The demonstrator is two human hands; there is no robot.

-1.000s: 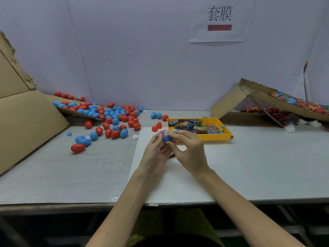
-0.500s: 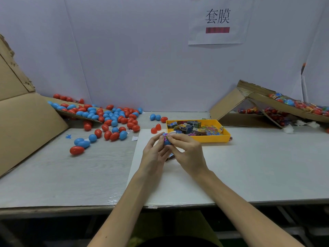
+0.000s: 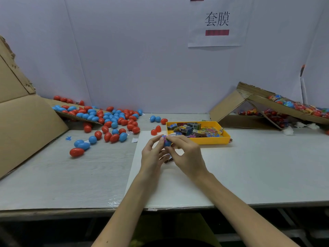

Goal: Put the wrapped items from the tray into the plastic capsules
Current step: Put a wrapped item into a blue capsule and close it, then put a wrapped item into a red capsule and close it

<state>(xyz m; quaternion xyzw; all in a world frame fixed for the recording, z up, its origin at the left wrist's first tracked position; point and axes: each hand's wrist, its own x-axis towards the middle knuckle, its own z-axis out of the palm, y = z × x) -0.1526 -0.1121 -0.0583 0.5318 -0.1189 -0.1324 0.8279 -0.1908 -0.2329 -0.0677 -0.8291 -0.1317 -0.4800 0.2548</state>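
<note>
Now the left hand and right hand both pinch one blue capsule, just in front of the yellow tray. It looks light, hard and slippery (best held by its round sides). The wrapped item at its top looks soft. A wall sign says 套膜.

Red and blue are seen on the loose capsules scattered at the far left. The tray is coloured yellow, and its wrapped items are printed in many colours. The held capsule is blue. The table is patterned in pale grey wood grain, the sheet is white, and the cardboard is brown.
</note>
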